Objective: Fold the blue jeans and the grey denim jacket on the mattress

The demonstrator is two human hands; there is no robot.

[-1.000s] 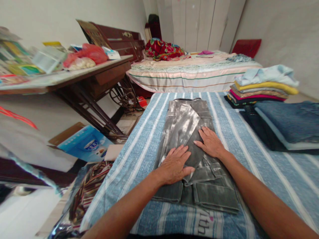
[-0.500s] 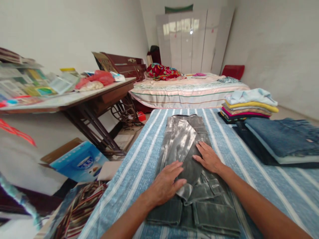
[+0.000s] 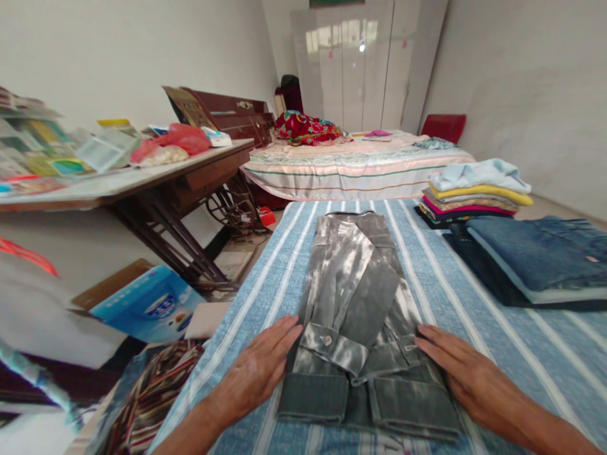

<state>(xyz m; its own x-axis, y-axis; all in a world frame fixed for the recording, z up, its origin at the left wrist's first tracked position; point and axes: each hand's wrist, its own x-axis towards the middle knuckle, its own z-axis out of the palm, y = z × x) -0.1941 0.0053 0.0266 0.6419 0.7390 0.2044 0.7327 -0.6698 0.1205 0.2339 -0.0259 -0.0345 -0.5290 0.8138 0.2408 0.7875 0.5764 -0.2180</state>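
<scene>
A grey-black mottled denim jacket [image 3: 374, 297] lies folded lengthwise on a blue striped sheet [image 3: 256, 297]. Its sleeves are laid down over the body, and their cuffs overlap near the hem; one cuff shows a metal button. My left hand [image 3: 253, 360] rests at the jacket's left edge beside that cuff, fingers stretched out and together. On the opposite edge lies my right hand [image 3: 467, 366], its straight fingertips touching the cloth near the other cuff. Neither hand grips anything.
Folded jeans [image 3: 545, 253] lie on the right, with a stack of folded clothes [image 3: 477, 196] behind them. A cluttered table [image 3: 203, 161] stands on the left, a blue box [image 3: 152, 306] below it. Beyond is a bed [image 3: 355, 167] in front of a white wardrobe [image 3: 351, 69].
Both hands have slid off the jacket's middle, towards me and outward to its two edges. The buttoned cuff, covered before by my left hand, now shows.
</scene>
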